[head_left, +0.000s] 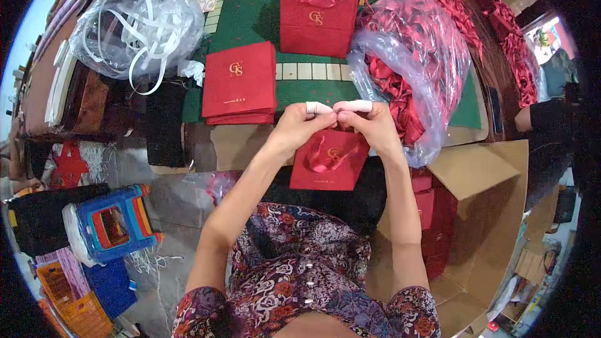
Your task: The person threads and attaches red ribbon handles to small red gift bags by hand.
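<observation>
My left hand [299, 126] and my right hand [372, 124] meet at the fingertips above a red paper bag [332, 161], which has a gold logo and a red ribbon loop on its front. Both are pinched closed, with white tape round a finger on each. What lies between the fingertips is too small to tell; it is at the bag's top edge. A stack of flat red bags [239, 82] lies to the left. Farther back stands another red bag [318, 24] with ribbon on top. A clear plastic bag of red ribbons [416, 56] is at the right.
A clear bag of white straps [141, 31] sits at the back left. An open cardboard box [482, 213] with red bags inside stands at my right. Colourful plastic stools [113, 224] are at the lower left. Another person's arm [538, 117] shows at the right edge.
</observation>
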Demonstrator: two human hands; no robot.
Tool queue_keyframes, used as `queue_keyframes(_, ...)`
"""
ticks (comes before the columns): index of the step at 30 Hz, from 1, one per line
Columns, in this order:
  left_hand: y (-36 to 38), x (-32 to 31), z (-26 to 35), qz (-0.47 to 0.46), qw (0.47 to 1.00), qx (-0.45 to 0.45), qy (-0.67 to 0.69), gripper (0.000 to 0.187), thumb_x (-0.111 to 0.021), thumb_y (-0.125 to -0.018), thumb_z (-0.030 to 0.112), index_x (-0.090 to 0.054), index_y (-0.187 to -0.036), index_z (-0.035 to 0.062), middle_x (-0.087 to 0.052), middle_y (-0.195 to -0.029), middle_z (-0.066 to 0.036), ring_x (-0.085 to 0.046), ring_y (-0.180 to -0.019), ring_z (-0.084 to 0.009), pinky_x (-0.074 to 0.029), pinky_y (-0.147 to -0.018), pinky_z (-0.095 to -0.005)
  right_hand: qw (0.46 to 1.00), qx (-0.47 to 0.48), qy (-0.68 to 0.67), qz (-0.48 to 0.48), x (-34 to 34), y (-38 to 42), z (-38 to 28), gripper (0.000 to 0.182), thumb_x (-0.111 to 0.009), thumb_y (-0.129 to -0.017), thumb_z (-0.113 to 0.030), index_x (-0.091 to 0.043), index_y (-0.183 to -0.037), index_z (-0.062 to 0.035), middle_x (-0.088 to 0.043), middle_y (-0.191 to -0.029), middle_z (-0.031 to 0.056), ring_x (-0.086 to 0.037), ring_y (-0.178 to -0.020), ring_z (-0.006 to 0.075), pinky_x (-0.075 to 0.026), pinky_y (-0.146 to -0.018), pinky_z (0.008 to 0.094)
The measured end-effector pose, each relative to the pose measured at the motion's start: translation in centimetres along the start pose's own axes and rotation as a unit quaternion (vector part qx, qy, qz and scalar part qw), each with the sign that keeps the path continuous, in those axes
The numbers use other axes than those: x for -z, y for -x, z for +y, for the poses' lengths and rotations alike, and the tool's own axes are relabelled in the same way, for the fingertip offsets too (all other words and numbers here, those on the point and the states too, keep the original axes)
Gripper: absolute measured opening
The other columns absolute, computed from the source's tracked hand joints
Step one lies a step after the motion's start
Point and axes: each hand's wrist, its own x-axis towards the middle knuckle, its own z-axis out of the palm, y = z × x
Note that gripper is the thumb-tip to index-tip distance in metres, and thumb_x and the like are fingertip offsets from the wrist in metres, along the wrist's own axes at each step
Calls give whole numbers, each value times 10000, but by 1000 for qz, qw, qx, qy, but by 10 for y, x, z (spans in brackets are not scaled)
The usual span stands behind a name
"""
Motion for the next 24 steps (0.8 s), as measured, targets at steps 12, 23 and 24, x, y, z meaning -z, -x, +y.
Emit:
queue_keyframes(12,44,20,8,-57,947,-84,-305,663,-738,-910,187,-399,-1435,-36,-555,-1351,-160,-567,-1191,-186,-463,-1025,-334,985,13,-55,163,14,1,-14,139,-697,-930,-193,-754,-1003,-89,-602,-745,-97,-435,-606,-4,-299,-539,176)
queue_keyframes(23,99,6,-5,-15,974,-106,-201,602,-703,-843,-7,-460,-1393,-40,-629,-1262,-140,-571,-1171,-173,-443,-1037,-344,960,73,-1,269,19,-33,-13,179,-694,-945,-217,-755,-1015,-64,-544,-707,-113,-404,-595,-7,-294,-523,187)
queue_keyframes(24,102,7,-4,-21,975,-95,-201,604,-707,-840,-5,-461,-1390,-43,-631,-1260,-143,-572,-1171,-175,-444,-1035,-346,961,57,10,271,18,-34,-13,186,-694,-946,-221,-755,-1016,-60,-551,-712,-110,-407,-592,-4,-297,-524,189)
